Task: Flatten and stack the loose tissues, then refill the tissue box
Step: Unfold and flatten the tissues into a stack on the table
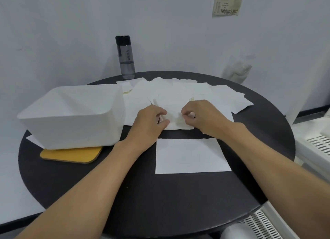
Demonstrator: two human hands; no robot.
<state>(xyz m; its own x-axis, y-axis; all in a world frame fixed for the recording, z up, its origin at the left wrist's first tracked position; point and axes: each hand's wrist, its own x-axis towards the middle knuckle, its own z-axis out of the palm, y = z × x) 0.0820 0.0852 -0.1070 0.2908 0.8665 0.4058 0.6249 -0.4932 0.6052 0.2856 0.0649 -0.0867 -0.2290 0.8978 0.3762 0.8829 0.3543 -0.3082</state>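
A: Tissues (180, 93) lie where?
B: In a messy heap at the back of the table (125, 194), beside the box (75, 113). The box sits on a yellow mat (71, 154).
A: And the hands?
B: The left hand (150, 120) and right hand (201, 117) both pinch one tissue (175, 120) at the heap's near edge. A flat sheet (191, 154) lies just in front.

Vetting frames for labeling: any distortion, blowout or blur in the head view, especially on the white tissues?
Head view: wide-angle stretch swells the forearms toward the bottom corners; light is soft, shadows faint, no glare. The tissue box and loose tissues wash out, so sheet edges merge. The left hand and right hand, pinching a crumpled tissue, look sharp; no motion blur.
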